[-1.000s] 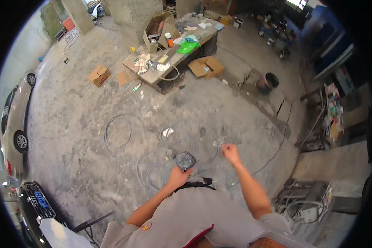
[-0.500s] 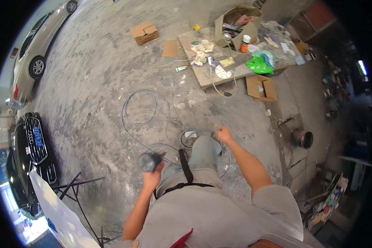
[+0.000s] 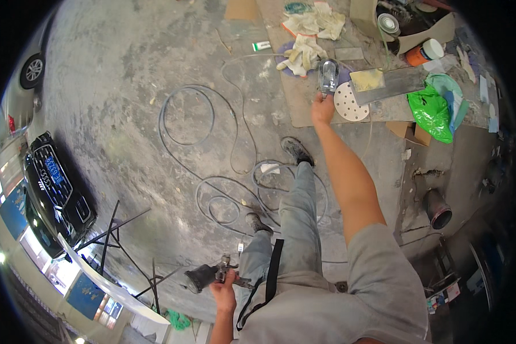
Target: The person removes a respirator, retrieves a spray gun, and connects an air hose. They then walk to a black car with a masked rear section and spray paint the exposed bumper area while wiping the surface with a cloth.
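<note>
My left hand (image 3: pixel 224 294) is wrapped around a metal spray gun (image 3: pixel 225 267) with a dark, dirty cup (image 3: pixel 199 279) on it, held low at my left side. My right arm stretches forward to the low table (image 3: pixel 301 106). There my right hand (image 3: pixel 323 110) is closed at the narrow end of a clear, rounded, glassy thing (image 3: pixel 328 73) whose exact kind I cannot make out. Beside it lie a white perforated sanding disc (image 3: pixel 351 102), a yellow pad (image 3: pixel 368 80) on a grey flat strip (image 3: pixel 393 85), and white work gloves (image 3: pixel 304 54).
A grey hose (image 3: pixel 165 129) loops across the floor around my feet. A green plastic bag (image 3: pixel 429 112), an orange can (image 3: pixel 423 53) and an open cardboard box (image 3: pixel 433 35) stand at the table's right. A dark bucket (image 3: pixel 437 209) sits right; a white panel (image 3: pixel 112 291) on a stand is left.
I have come nearer the table. My right hand has moved forward from beside my leg to the clear thing. The spray gun remains in my left hand, now lower.
</note>
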